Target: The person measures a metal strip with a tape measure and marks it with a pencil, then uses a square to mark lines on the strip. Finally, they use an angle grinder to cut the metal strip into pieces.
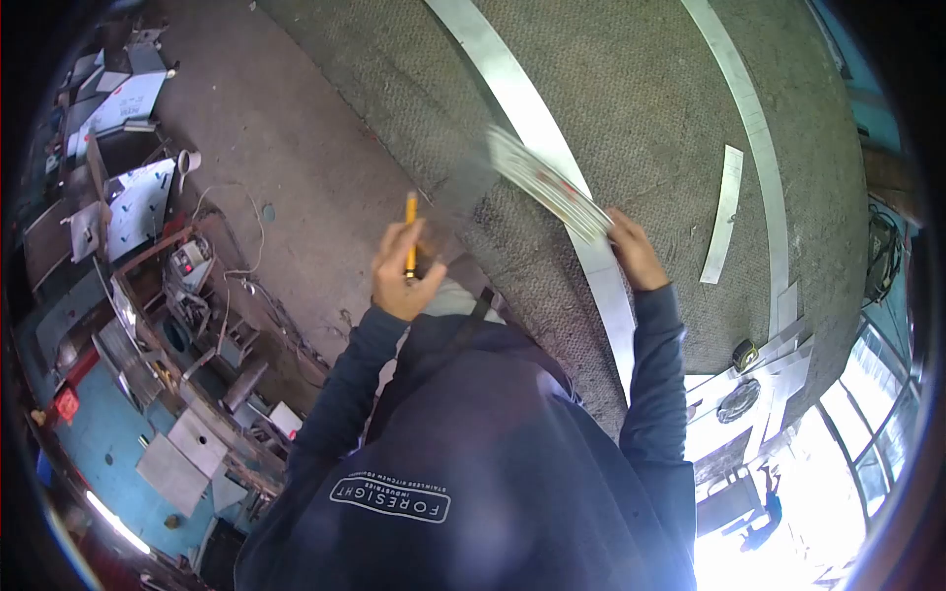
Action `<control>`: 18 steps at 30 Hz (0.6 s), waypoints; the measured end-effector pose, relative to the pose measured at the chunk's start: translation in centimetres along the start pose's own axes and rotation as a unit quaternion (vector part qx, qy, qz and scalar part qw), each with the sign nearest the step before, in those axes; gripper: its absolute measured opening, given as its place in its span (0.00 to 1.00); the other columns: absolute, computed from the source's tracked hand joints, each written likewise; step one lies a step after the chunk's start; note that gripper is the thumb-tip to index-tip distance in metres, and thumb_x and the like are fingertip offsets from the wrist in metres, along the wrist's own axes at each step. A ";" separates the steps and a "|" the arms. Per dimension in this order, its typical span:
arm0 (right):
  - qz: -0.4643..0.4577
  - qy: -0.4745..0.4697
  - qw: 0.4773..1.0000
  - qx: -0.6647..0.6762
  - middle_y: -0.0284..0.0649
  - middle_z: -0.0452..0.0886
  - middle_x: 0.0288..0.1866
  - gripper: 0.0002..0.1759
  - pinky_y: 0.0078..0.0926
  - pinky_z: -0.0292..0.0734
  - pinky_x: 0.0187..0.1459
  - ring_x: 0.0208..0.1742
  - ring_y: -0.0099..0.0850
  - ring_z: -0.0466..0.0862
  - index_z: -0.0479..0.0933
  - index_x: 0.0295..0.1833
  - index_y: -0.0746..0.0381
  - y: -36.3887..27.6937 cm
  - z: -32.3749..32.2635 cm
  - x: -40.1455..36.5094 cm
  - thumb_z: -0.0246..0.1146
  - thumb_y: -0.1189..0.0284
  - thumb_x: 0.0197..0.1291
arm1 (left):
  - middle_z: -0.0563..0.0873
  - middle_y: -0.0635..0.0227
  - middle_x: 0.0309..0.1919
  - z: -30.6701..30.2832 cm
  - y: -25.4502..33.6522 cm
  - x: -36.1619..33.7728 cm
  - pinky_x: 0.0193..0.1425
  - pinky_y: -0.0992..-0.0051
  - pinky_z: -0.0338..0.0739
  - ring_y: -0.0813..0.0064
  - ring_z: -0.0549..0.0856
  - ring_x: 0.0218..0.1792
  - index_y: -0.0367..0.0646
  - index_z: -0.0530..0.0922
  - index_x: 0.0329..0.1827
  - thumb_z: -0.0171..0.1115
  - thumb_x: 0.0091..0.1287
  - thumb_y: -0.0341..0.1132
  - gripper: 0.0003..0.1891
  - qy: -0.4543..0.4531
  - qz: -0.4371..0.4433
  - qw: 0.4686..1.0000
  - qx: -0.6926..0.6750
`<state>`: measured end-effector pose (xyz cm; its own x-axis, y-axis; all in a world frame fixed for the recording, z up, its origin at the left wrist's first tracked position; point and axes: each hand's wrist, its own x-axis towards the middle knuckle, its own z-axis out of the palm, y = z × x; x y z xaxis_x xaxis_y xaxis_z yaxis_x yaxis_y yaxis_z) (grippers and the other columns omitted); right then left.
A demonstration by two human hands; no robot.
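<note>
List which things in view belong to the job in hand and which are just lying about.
Likely in the job:
yellow pencil-like tool, in the left hand
bundle of pale strips, in the right hand
long curved strip passing under the bundle

Probably just lying about:
tape measure, though it may serve the job
short strip
metal sheets at far left
</note>
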<state>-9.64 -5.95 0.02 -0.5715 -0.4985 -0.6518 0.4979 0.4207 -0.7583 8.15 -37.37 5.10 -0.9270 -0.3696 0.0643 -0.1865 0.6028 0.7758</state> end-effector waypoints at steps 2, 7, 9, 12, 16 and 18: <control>0.026 -0.064 0.992 0.106 0.53 0.77 0.61 0.50 0.34 0.75 0.60 0.57 0.39 0.81 0.65 0.69 0.71 -1.8 -0.7 -1.1 0.51 0.34 0.62 | 0.81 0.57 0.45 1.3 1.4 0.6 0.40 0.69 0.80 0.65 0.84 0.36 0.37 0.78 0.60 0.70 0.46 0.23 0.31 -0.073 0.029 0.996 -0.031; 0.065 -0.194 0.953 0.225 0.60 0.77 0.58 0.64 0.30 0.84 0.50 0.53 0.38 0.85 0.61 0.68 0.80 -2.4 -4.0 -2.3 0.38 0.24 0.58 | 0.79 0.63 0.45 4.5 3.6 1.0 0.36 0.72 0.83 0.70 0.85 0.35 0.44 0.77 0.64 0.72 0.47 0.25 0.34 -0.197 0.061 0.978 -0.020; 0.071 -0.233 0.922 0.300 0.55 0.81 0.53 0.57 0.26 0.86 0.41 0.46 0.34 0.87 0.64 0.66 0.77 0.1 -5.4 -1.7 0.45 0.28 0.61 | 0.78 0.64 0.45 5.0 3.5 0.8 0.34 0.73 0.83 0.71 0.85 0.34 0.46 0.76 0.65 0.72 0.48 0.26 0.35 -0.220 0.074 0.973 -0.001; 0.040 -0.343 0.877 0.335 0.50 0.82 0.51 0.41 0.28 0.87 0.43 0.45 0.31 0.88 0.66 0.66 0.73 -0.8 -5.5 -1.3 0.60 0.46 0.65 | 0.78 0.64 0.46 5.0 3.6 0.9 0.34 0.73 0.84 0.71 0.85 0.34 0.46 0.74 0.67 0.72 0.48 0.27 0.37 -0.221 0.082 0.972 0.005; 0.089 -0.257 0.936 0.224 0.56 0.79 0.57 0.37 0.34 0.86 0.50 0.50 0.39 0.87 0.63 0.68 0.73 -2.8 -3.5 -1.9 0.58 0.52 0.68 | 0.77 0.63 0.44 4.2 4.3 1.5 0.32 0.71 0.84 0.69 0.85 0.29 0.47 0.74 0.66 0.71 0.51 0.28 0.34 -0.202 0.094 0.975 0.003; 0.105 -0.311 0.888 0.321 0.63 0.74 0.62 0.35 0.42 0.84 0.54 0.54 0.49 0.85 0.60 0.70 0.74 -6.7 -0.5 -2.4 0.53 0.55 0.71 | 0.77 0.63 0.44 4.1 4.1 1.4 0.32 0.72 0.84 0.69 0.85 0.29 0.47 0.74 0.66 0.71 0.51 0.28 0.34 -0.202 0.098 0.974 0.004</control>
<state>-11.91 -7.19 6.65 -0.0492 -0.8665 -0.4968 0.9345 0.1356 -0.3291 4.75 -32.53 5.82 -0.9972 0.0607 -0.0439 0.0051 0.6398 0.7685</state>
